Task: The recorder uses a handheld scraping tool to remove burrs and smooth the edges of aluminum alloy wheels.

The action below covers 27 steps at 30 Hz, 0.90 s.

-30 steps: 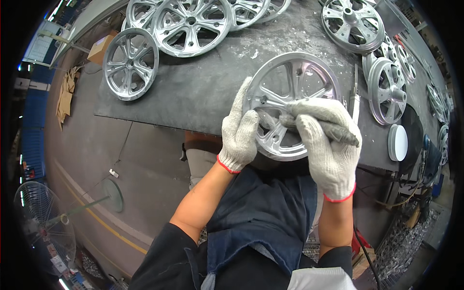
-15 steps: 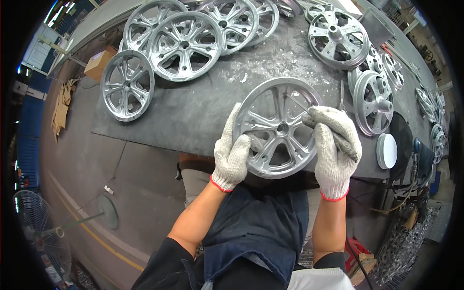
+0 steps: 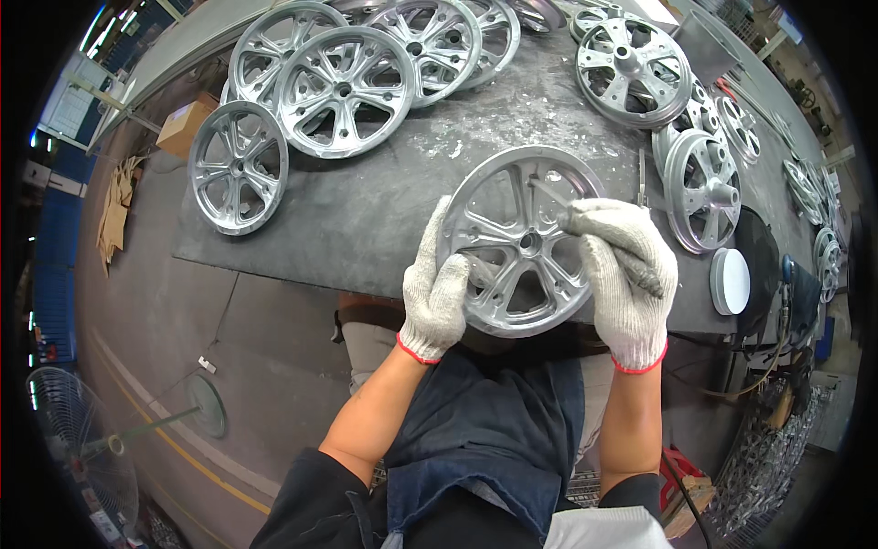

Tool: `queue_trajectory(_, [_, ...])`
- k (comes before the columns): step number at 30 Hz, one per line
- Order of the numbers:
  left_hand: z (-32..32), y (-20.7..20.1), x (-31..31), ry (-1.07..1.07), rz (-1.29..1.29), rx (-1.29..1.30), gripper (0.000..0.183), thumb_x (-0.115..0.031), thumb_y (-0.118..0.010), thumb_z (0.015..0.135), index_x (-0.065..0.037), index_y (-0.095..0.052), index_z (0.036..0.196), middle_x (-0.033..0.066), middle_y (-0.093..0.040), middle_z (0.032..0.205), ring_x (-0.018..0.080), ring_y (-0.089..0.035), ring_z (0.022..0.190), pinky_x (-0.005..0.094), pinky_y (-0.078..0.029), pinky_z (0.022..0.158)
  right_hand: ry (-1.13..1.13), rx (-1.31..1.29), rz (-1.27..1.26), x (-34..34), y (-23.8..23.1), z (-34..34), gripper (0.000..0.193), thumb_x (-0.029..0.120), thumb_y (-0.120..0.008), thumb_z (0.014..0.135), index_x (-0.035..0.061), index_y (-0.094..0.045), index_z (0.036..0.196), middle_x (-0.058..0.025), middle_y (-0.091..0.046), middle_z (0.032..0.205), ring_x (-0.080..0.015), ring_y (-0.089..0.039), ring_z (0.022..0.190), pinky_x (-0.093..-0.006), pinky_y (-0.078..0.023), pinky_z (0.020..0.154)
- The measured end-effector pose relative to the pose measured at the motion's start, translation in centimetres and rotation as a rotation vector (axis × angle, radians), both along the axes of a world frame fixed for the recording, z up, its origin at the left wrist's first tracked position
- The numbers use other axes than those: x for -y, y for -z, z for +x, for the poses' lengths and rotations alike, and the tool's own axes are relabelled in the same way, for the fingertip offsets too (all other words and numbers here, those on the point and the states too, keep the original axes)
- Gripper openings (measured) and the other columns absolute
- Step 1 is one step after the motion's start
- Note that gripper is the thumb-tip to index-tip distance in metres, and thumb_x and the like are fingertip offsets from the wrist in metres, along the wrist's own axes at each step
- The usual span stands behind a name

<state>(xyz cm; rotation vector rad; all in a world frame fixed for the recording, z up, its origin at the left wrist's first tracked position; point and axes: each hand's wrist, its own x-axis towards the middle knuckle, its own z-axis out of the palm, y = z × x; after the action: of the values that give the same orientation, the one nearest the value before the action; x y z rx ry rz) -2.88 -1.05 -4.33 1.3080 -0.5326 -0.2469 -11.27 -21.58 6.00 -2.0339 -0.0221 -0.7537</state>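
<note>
A silver spoked wheel [image 3: 517, 240] lies flat at the near edge of a dark workbench [image 3: 384, 201]. My left hand [image 3: 434, 293], in a white knit glove with a red cuff, grips the wheel's left rim. My right hand [image 3: 626, 274], gloved the same way, is closed around a thin metal hand tool [image 3: 549, 194]. The tool's tip pokes into the wheel between the upper spokes near the rim. Its handle is hidden in the glove.
Several more silver wheels [image 3: 343, 91] lie at the bench's far left, and others [image 3: 700, 188] to the right. A cardboard box [image 3: 183, 133] sits behind the bench. A standing fan [image 3: 78, 448] is on the floor at lower left. A white round lid [image 3: 730, 281] sits right.
The wheel now sits farther to the right and lower in view than a second ago. My right hand has shifted from the hub area toward the upper right spokes with the tool.
</note>
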Motion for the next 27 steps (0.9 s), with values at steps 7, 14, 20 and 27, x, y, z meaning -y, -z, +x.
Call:
queue_trajectory(7, [0.1,0.2,0.0,0.009,0.013,-0.003,0.067,-0.009,-0.040,0.107,0.007,-0.017,0.169,0.0282,-0.074,0.115,0.0264,-0.077,0.093,0.0385,-0.064,0.086,0.001,-0.078,-0.024,0.3,-0.9,-0.2,0.022,-0.004,-0.077,0.089,-0.0005,-0.077,0.111,-0.0160,-0.078,0.112,-0.0282,-0.075,0.108,-0.0382,-0.056,0.098])
queue_trajectory(14, [-0.1,-0.1,0.1,0.018,0.007,-0.044,0.067,-0.009,-0.040,0.108,0.008,-0.016,0.168,0.0285,-0.072,0.120,0.0263,-0.077,0.092,0.0386,-0.064,0.085,0.043,-0.140,0.083,0.2,-0.9,-0.1,0.022,-0.004,-0.078,0.091,-0.0012,-0.077,0.112,-0.0153,-0.077,0.116,-0.0251,-0.076,0.102,-0.0360,-0.056,0.097])
queue_trajectory(20, [0.1,-0.1,0.4,0.010,0.021,-0.017,0.067,-0.010,-0.041,0.108,0.008,-0.017,0.168,0.0255,-0.076,0.108,0.0250,-0.077,0.090,0.0367,-0.064,0.083,0.186,-0.051,0.033,-0.8,0.0,0.2,0.019,-0.002,-0.074,0.099,-0.0049,-0.074,0.118,-0.0108,-0.078,0.108,-0.0162,-0.075,0.101,-0.0268,-0.059,0.089])
queue_trajectory(27, [0.0,-0.1,0.3,-0.057,-0.077,-0.022,0.070,-0.001,-0.046,0.103,0.008,-0.023,0.168,0.0135,-0.077,0.087,0.0143,-0.073,0.083,0.0286,-0.058,0.085,0.185,-0.053,0.363,-1.6,0.1,1.0,0.018,0.003,-0.063,0.108,-0.0058,-0.067,0.123,-0.0158,-0.077,0.114,-0.0246,-0.078,0.100,-0.0361,-0.065,0.091])
